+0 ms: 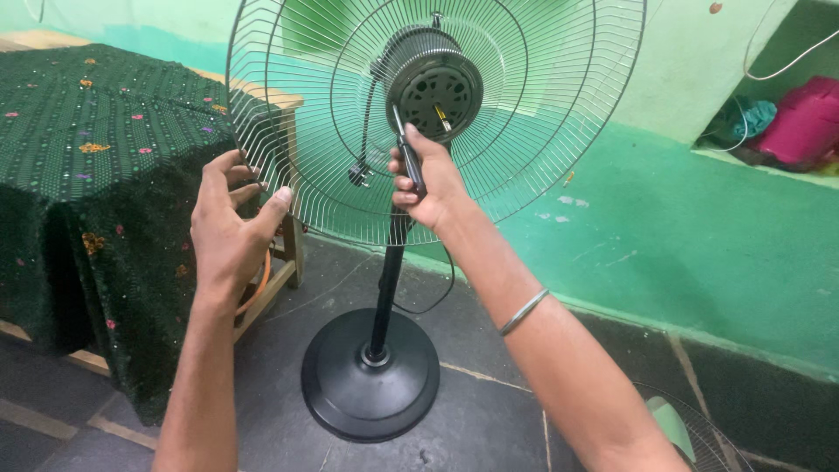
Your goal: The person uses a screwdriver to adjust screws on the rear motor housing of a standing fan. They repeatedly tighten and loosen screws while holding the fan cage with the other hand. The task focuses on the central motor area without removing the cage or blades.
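Hands work at a pedestal fan that stands on a dark floor (507, 411), near the foot of a green wall (699, 236). The left hand (229, 229) is half open, thumb and fingertips pinching the left rim of the wire rear guard (542, 114), which is mounted with no blades in front of it. The right hand (426, 179) is closed around the dark handle of a screwdriver (407, 157), whose shaft points up at the black motor housing (434, 87) in the middle of the guard. A thin metal bangle (524, 312) sits on the right forearm.

Below the guard, a black pole (386, 288) drops to a round black base (370, 378) on the floor. A black cord (437, 297) loops down behind the pole, and its plug (359, 175) hangs against the wires just left of the right hand.

To the left, close beside the guard's rim, stands a wooden table (288, 253) draped in a dark green embroidered cloth (96, 157); its near corner almost touches the guard, leaving the left hand little room. An orange hose (261, 284) shows under the table by the left wrist. At the bottom right edge of the floor lies part of another wire guard with a pale green blade (677, 428). In a wall niche at upper right sit a pink bundle (800, 122) and a teal one beside it.
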